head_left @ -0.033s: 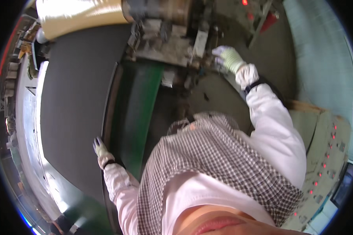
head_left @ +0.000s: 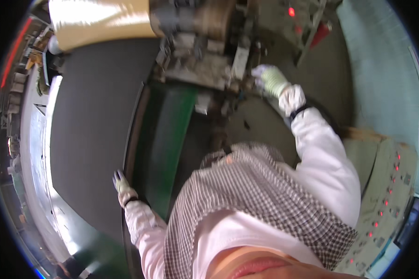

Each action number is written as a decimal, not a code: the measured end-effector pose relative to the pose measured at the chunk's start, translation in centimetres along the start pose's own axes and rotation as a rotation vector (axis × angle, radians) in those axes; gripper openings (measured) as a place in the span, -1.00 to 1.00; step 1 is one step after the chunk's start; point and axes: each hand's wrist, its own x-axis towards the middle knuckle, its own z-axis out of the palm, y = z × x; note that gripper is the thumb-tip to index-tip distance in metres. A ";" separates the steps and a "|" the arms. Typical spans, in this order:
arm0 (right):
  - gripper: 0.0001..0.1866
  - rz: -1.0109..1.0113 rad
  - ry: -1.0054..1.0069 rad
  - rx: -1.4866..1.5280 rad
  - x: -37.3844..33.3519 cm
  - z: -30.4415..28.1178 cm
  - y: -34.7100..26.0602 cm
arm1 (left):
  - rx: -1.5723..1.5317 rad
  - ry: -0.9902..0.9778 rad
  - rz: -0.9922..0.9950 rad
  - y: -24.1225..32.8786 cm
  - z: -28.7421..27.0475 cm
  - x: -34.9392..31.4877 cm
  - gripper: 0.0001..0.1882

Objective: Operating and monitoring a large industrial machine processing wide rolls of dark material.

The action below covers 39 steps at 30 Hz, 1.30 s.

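My left hand (head_left: pixel 122 187), in a pale glove with lilac fingertips, lies by the right edge of a wide dark grey sheet (head_left: pixel 95 125). Its fingers are stretched out and hold nothing. Reaching far forward, my right hand (head_left: pixel 272 81) wears the same kind of glove with greenish ridges. Its fingers bend at the end of a worn metal machine block (head_left: pixel 198 72); what they close on is hidden and blurred. Beyond the sheet's far end is a shiny tan roll (head_left: pixel 102 23) beside a dark cylinder (head_left: pixel 193 18).
A green strip (head_left: pixel 181 125) runs beside the sheet, below its raised edge. To the right stands a pale control panel (head_left: pixel 381 200) with several red lights. Another red light (head_left: pixel 292 12) glows at the far side. A light greenish surface (head_left: pixel 381 79) rises at the far right.
The whole view has shifted slightly, so the machine and both hands sit a little lower in the picture. Each hand stays at the same spot on the machine.
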 end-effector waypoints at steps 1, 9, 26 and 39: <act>-0.63 -0.014 -0.022 -0.035 0.7 0.1 -0.2 | 0.037 -0.027 0.005 -0.3 0.1 -0.1 -0.32; -0.63 0.024 -0.252 -0.095 3.0 1.1 0.2 | -0.056 0.041 -0.220 3.3 -0.2 -0.8 -0.33; -0.65 0.081 -0.265 0.004 3.2 1.7 1.8 | -0.073 0.175 0.130 14.1 0.0 0.8 -0.41; -0.62 -0.058 -0.052 -0.040 5.6 -0.4 -2.8 | 0.091 0.688 -0.266 0.7 -1.6 -6.3 -0.39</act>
